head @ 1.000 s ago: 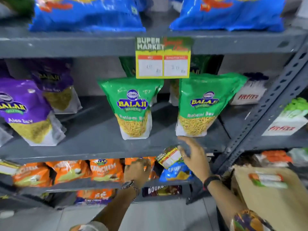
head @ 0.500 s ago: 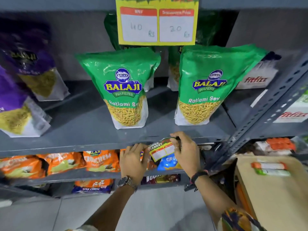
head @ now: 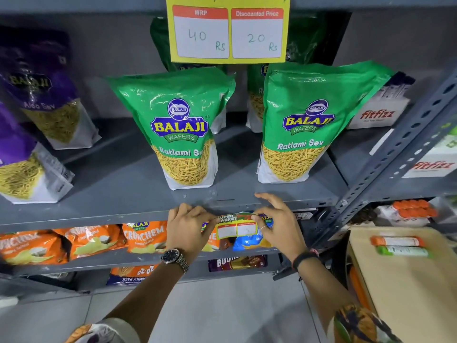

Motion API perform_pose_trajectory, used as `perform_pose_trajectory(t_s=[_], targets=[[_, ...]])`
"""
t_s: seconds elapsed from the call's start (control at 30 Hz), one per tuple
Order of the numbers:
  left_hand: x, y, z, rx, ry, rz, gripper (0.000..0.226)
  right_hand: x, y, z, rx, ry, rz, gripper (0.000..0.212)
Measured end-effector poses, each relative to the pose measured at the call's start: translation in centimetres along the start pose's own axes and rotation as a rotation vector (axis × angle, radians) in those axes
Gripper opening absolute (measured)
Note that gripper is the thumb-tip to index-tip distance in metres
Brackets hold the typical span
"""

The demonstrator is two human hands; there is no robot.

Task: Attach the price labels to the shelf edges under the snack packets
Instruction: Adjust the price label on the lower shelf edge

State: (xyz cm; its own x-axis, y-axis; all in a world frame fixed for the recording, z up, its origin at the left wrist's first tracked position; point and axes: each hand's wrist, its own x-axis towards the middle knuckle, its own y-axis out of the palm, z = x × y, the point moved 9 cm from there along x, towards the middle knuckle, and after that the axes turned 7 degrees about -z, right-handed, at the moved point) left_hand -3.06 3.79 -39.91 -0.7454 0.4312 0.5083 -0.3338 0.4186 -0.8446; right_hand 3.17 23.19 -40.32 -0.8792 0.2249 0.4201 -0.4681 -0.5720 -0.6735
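A small yellow price label [head: 236,226] with a green "Super Market" header hangs flat against the grey shelf edge [head: 99,216] below two green Ratlami Sev packets [head: 184,129] [head: 300,125]. My left hand [head: 188,227] pinches its left end and my right hand [head: 277,225] pinches its right end. A larger yellow price label [head: 228,30] reading 40 Rs and 20 Rs is fixed to the shelf edge above the green packets.
Purple Aloo Sev packets [head: 37,115] stand at the left, white Fitfizz boxes [head: 378,112] at the right. Orange chip packets [head: 81,241] fill the shelf below. A perforated grey upright [head: 395,154] slants at right. A cardboard sheet [head: 405,283] with two marker pens [head: 400,246] lies at lower right.
The view has come closer to the shelf. The label has turned from tilted in my right hand to level against the shelf edge, and my left hand has come up to take its left end.
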Motion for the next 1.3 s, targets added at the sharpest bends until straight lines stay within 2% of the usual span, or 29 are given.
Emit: perform_pose_trajectory(t_s=[0.43, 0.53, 0.63, 0.8, 1.0, 1.1, 1.2, 1.3], targets=[[2.1, 0.1, -0.3, -0.058, -0.090, 0.035, 0.030, 0.6, -0.6, -0.2, 0.016, 0.084, -0.101, 0.006], [2.4, 0.5, 0.0, -0.053, -0.143, 0.073, 0.033, 0.7, -0.8, -0.2, 0.013, 0.115, -0.139, 0.014], [2.5, 0.5, 0.4, -0.046, -0.174, 0.092, 0.046, 1.1, -1.2, 0.0, 0.019, 0.162, -0.176, 0.033], [3.2, 1.5, 0.4, 0.035, -0.171, 0.227, 0.057, 1.8, -0.9, 0.2, -0.105, 0.203, -0.122, 0.044], [2.8, 1.0, 0.7, -0.092, -0.126, 0.254, 0.036, 2.4, -1.4, -0.5, -0.050, 0.235, -0.012, 0.027], [2.1, 0.0, 2.0, -0.164, -0.180, 0.252, 0.022, 2.2, -1.5, 0.3, -0.013, 0.233, 0.008, 0.028], [0.7, -1.8, 5.6, -0.223, -0.253, 0.190, 0.009, 2.0, -1.2, 1.9, 0.045, 0.248, 0.001, 0.029], [-1.3, -5.2, 11.3, -0.201, -0.283, 0.059, 0.009, 2.3, 0.4, 5.1, 0.094, 0.227, -0.020, 0.026]])
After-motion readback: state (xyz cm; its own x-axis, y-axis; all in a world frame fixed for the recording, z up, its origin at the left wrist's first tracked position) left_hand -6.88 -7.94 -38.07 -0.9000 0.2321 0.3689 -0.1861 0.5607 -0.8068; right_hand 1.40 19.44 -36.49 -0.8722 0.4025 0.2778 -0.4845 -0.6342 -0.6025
